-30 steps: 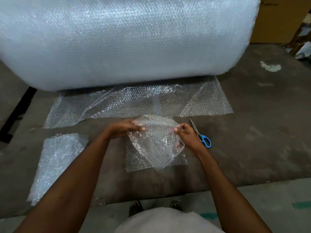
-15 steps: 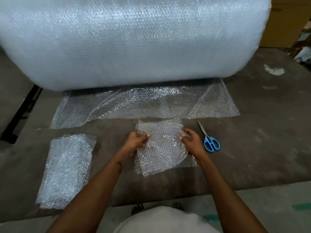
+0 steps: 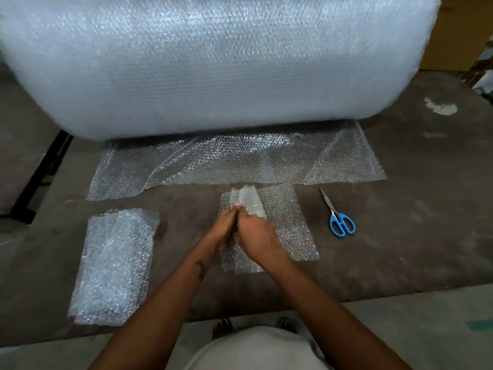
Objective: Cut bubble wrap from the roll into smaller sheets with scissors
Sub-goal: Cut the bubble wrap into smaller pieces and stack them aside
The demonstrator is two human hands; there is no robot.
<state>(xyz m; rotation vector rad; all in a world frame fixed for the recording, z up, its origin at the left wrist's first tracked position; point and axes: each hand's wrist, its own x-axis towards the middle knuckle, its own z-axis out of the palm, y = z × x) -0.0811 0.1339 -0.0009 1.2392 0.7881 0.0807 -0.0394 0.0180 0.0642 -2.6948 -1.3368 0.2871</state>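
A huge roll of bubble wrap point(image 3: 213, 62) fills the upper half of the frame, its surface milky, pebbled and softly rounded at the ends. From under it a loose, clear tail of wrap point(image 3: 234, 161) spreads flat across the dark, scuffed work surface point(image 3: 413, 209), creased along several diagonal folds. At centre frame both hands meet over a small cut sheet point(image 3: 290, 222): the left hand point(image 3: 224, 231) and the right hand point(image 3: 256, 236) touch each other, fingers curled and pinching a folded, bunched strip of the sheet that stands up just above their fingertips, while the remainder lies flat beneath and to the right. The hands hide the middle of that sheet. The scissors point(image 3: 337, 214), blue-handled with slim steel blades closed, lie right of centre, apart from the sheet, tips pointing toward the tail. At lower left sits a stack of cut sheets point(image 3: 114, 265), rectangular and glittering. A pale smear point(image 3: 440, 108) marks the surface at upper right.
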